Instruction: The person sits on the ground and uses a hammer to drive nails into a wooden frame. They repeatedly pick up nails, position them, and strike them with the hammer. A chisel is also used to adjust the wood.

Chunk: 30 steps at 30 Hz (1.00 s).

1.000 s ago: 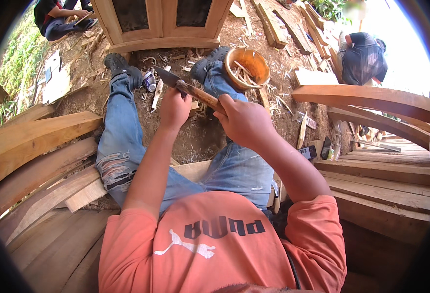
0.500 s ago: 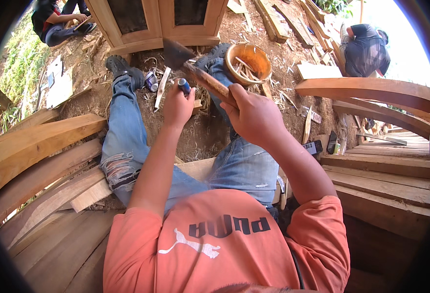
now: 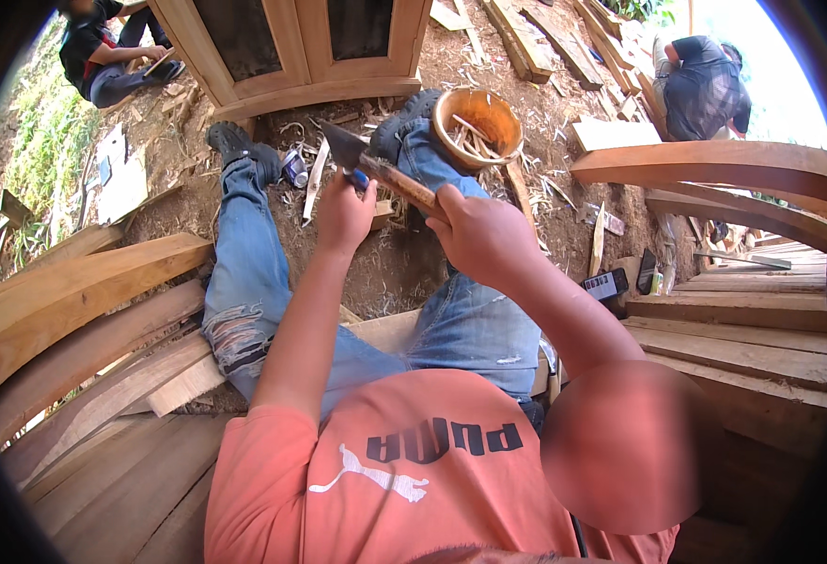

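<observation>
An orange bowl (image 3: 478, 125) sits on the dirt just past the right knee, holding a loose heap of pale wood slivers. Behind it stands a wooden cabinet (image 3: 291, 47) with two dark panels. By the planks on the right lies a small dark box (image 3: 606, 283) with a white label on its face, and next to it a dark slim object (image 3: 647, 271) stands on end; a small blue-and-white can (image 3: 295, 170) lies in the shavings near the left shoe. At far left a pale flat sheet (image 3: 117, 179) rests on the ground beside the grass. The right hand (image 3: 482, 235) is clenched around the wooden handle of a hatchet (image 3: 376, 164), whose dark blade points up and left above the shins. The left hand (image 3: 344, 214) is closed on something small and blue just under the blade; what it is cannot be told. Against the picture half a second ago, the hatchet sits slightly lower and nearer the left hand, its blade now almost touching the fingers, and both hands have drawn in a little toward the body. The bowl and cabinet lie as before. One person (image 3: 103, 56) crouches at upper left, another (image 3: 700, 85) bends over at upper right.
</observation>
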Tool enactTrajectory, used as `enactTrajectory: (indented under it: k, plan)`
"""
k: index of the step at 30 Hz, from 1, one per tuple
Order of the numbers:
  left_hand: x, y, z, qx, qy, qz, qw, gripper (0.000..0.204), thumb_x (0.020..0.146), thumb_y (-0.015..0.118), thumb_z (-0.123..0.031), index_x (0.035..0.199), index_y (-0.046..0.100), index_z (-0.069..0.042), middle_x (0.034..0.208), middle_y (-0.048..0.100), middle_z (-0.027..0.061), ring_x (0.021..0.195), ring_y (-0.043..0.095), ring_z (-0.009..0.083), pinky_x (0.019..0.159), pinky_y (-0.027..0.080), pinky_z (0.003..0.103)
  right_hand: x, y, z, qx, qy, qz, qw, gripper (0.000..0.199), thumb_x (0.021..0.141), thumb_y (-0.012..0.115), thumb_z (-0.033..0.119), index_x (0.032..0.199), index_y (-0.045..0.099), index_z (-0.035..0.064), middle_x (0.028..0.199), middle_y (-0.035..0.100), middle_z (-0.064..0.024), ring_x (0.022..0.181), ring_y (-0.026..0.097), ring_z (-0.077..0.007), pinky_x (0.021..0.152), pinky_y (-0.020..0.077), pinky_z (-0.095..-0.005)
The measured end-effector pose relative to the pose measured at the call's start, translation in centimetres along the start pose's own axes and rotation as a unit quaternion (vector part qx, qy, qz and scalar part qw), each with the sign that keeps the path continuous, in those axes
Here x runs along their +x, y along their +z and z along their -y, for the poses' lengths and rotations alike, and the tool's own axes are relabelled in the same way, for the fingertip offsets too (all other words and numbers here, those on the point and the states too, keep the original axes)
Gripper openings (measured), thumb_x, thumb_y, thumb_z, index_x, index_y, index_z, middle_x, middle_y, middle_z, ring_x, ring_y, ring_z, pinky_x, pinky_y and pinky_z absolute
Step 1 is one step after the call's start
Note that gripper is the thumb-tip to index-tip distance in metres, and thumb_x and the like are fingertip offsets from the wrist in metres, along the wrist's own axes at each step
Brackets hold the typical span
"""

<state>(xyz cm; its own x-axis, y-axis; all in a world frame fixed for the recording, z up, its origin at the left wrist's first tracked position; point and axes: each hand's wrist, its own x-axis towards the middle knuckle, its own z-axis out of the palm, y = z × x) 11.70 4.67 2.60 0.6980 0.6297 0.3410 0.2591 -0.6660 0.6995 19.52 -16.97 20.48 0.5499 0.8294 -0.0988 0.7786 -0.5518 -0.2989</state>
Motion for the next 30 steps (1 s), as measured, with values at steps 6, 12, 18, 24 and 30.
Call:
enactTrajectory:
  k: [6,12,18,24,30]
  plan:
    - [0.2,0.3,0.3,-0.003,0.01,-0.002,1.0,0.032,0.093,0.08,-0.019,0.11,0.058,-0.004,0.095,0.07,0.0208,0.091,0.07,0.0464,0.081,0.056,0.055,0.0,-1.2,0.5,0.07,-0.054,-0.114,0.99,0.031,0.106,0.063,0.037,0.108,0.055,0.008,0.08,0.071,-0.0177,0.079,0.072,-0.0432,0.066,0.0541,-0.056]
    - [0.5,1.1,0.0,0.01,0.034,0.012,0.999,0.035,0.093,0.078,-0.019,0.119,0.061,-0.003,0.097,0.07,0.0223,0.093,0.069,0.0468,0.082,0.056,0.056,-0.2,-0.3,-0.9,0.012,-0.02,-0.019,1.0,0.03,0.106,0.063,0.038,0.107,0.054,0.0086,0.079,0.07,-0.0168,0.075,0.071,-0.0422,0.065,0.0529,-0.0559]
    - [-0.1,1.3,0.4,0.002,0.008,0.006,1.0,0.038,0.095,0.076,-0.022,0.123,0.063,0.001,0.105,0.072,0.0259,0.095,0.07,0.0482,0.084,0.057,0.056,-0.3,0.4,-0.4,0.04,-0.026,-0.047,0.998,0.028,0.104,0.066,0.034,0.107,0.055,0.0082,0.081,0.071,-0.0177,0.077,0.071,-0.0442,0.067,0.0528,-0.0574]
    - [0.6,0.3,-1.3,0.008,0.005,-0.003,1.0,0.032,0.096,0.075,-0.019,0.117,0.061,0.0,0.107,0.072,0.0251,0.097,0.071,0.0474,0.083,0.058,0.056,-1.3,0.0,-1.3,0.035,-0.003,-0.077,0.996,0.026,0.102,0.069,0.03,0.11,0.057,0.0087,0.082,0.071,-0.0177,0.077,0.072,-0.0438,0.068,0.0541,-0.0549]
    - [0.2,-0.6,-2.3,-0.004,0.004,0.009,1.0,0.031,0.095,0.074,-0.017,0.117,0.056,-0.004,0.107,0.071,0.0225,0.096,0.07,0.0481,0.079,0.057,0.056,-1.1,0.7,-1.6,0.009,0.009,-0.007,1.0,0.025,0.103,0.068,0.028,0.108,0.055,0.0077,0.081,0.071,-0.0186,0.076,0.071,-0.0435,0.068,0.0538,-0.0553]
